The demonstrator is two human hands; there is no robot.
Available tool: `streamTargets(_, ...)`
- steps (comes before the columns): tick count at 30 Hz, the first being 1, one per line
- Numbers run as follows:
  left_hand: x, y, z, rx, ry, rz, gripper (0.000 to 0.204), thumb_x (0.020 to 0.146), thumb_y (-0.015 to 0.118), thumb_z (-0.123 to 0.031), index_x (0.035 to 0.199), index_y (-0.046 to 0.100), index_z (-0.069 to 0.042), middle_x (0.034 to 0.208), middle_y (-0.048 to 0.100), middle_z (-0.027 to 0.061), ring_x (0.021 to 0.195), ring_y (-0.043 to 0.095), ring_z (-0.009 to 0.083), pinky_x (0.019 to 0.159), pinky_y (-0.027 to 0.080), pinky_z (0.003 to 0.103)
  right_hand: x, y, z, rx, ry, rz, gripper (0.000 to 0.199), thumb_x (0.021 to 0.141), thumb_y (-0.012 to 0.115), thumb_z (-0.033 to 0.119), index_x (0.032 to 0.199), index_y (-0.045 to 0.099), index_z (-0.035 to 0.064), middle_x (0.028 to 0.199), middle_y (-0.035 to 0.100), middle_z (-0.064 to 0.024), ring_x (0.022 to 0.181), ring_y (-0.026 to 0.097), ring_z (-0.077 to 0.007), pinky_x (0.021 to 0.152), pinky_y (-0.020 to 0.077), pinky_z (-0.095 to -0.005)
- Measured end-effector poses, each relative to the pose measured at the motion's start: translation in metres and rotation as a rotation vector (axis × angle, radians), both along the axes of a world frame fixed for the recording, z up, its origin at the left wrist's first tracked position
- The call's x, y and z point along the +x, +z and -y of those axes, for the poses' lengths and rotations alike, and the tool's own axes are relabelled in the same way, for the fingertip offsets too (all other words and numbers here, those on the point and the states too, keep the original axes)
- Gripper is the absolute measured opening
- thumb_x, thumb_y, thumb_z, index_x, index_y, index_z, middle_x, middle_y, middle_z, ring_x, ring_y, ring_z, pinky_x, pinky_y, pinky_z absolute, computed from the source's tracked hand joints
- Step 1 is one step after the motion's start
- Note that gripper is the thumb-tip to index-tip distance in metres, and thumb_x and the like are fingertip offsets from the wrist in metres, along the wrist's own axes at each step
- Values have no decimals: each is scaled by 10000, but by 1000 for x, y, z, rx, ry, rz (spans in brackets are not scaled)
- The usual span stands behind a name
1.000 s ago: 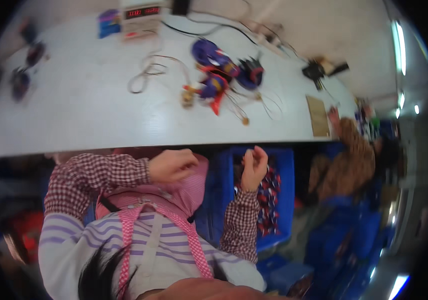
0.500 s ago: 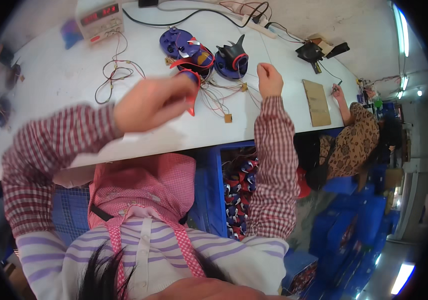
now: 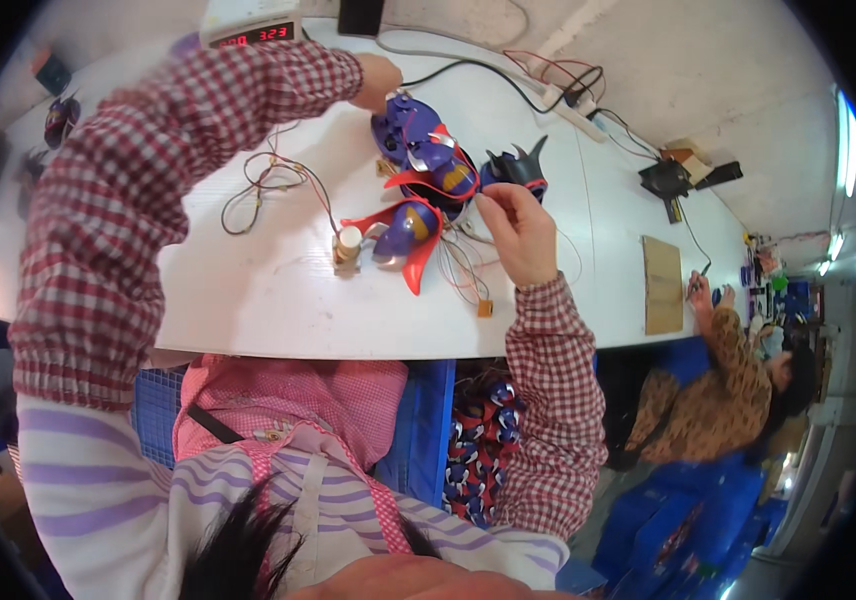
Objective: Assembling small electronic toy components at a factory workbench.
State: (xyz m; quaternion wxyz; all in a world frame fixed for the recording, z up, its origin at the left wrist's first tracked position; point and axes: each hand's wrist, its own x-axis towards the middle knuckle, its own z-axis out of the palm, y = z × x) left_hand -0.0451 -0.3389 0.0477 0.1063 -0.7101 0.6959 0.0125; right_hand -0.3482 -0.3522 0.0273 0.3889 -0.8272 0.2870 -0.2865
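Observation:
My left hand [image 3: 378, 82] reaches far across the table, at the upper left edge of a purple plastic toy shell [image 3: 410, 118]. Its fingers are curled and whatever they hold is too small to make out. My right hand [image 3: 520, 232] pinches thumb and forefinger together beside a black horned piece [image 3: 520, 168], over thin wires [image 3: 460, 272]. Nearer me lies a purple toy head with red fins [image 3: 408, 230]. A small part with a round cream cap [image 3: 348, 248] stands left of it. A small brown square piece [image 3: 485, 308] lies at the wires' end.
A power supply with a red display [image 3: 253, 30] stands at the back left, its leads [image 3: 268, 185] looped on the table. Beyond my right hand are a power strip [image 3: 576, 112] and a cardboard sheet [image 3: 662, 285]. A co-worker [image 3: 718, 395] sits right; a blue bin [image 3: 435, 420] is below.
My left hand has moved away from the finned head to the far edge of the purple shell, uncovering the head and capped part. My right hand has come closer to the horned piece. The view has shifted.

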Motion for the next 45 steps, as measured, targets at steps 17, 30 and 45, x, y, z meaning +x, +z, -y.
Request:
streamTargets(17,-26,-34,-25,-509,-132,-476,334,777,630,-211,1050,541,-40,838,608,124,756,612,254,696,511,372,73,7,17,-549,55,-661,635,706,732,333,1230,482,75,1050,560,-152,929,559,-276,796,472,-362)
streamTargets(30,-68,-8,-25,271,224,-645,225,796,569,-231,810,625,-14,789,651,128,686,619,295,630,517,387,30,2,17,-335,5,-86,507,748,615,48,1232,472,93,991,580,-121,894,568,-215,754,479,-285)
streamTargets(45,-98,4,-2,-500,-14,-330,213,843,481,-209,926,504,-14,818,642,165,706,607,374,655,496,440,-99,20,-50,544,-283,737,537,805,507,-29,1311,356,71,1127,504,-91,959,530,-166,810,436,-251)
